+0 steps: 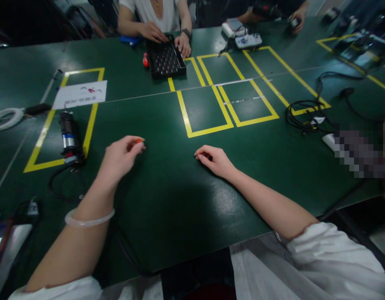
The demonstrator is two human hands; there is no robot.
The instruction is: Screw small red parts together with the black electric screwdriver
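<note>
My left hand point(122, 156) is closed in a pinch over the left-middle of the green table. Between its thumb and fingers shows a small orange piece point(139, 141), mostly covered, so its kind cannot be made out. To its right, my right hand point(215, 160) rests low at the tabletop with the fingers curled and the thumb against them. Nothing shows in that grip. A black electric screwdriver-like tool point(68, 135) with a silver and blue band lies left of my left hand.
Yellow tape outlines point(211, 128) mark the green table point(167, 200). Across it, a person's hands rest on a black tray point(166, 60) of small pieces, beside a red object point(145, 60). A paper sheet point(81, 94) lies left; coiled black cable point(300, 118) and power strip point(248, 41) lie right.
</note>
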